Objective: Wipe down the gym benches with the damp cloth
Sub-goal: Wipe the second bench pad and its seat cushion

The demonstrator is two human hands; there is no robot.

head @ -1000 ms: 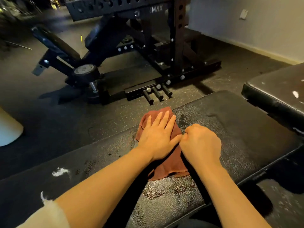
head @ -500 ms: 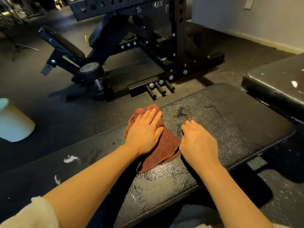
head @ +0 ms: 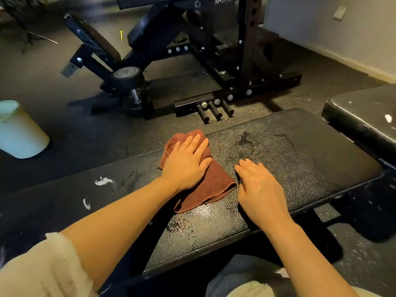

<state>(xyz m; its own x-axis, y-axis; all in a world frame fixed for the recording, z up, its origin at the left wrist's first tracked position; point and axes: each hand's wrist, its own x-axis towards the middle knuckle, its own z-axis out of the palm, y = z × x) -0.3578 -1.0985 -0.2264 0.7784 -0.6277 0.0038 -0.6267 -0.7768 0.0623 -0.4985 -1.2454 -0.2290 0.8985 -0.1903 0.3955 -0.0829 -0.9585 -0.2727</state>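
A black padded gym bench (head: 300, 159) runs across the head view in front of me, its textured top shiny with damp patches. A brown cloth (head: 205, 189) lies on it near the far edge. My left hand (head: 186, 163) presses flat on the cloth with straight fingers. My right hand (head: 259, 189) rests on the bare pad just right of the cloth, fingers relaxed and holding nothing. White marks (head: 102, 181) show on the bench's left part.
A second black bench pad (head: 362, 116) sits at the right. A black rack frame with pegs (head: 214, 112) and an inclined bench (head: 94, 39) stand on the rubber floor beyond. A pale bucket (head: 19, 133) stands at the left.
My left hand has slid the cloth leftward along the bench. My right hand has uncurled from a fist and come apart from the left hand, now lying on the bare pad.
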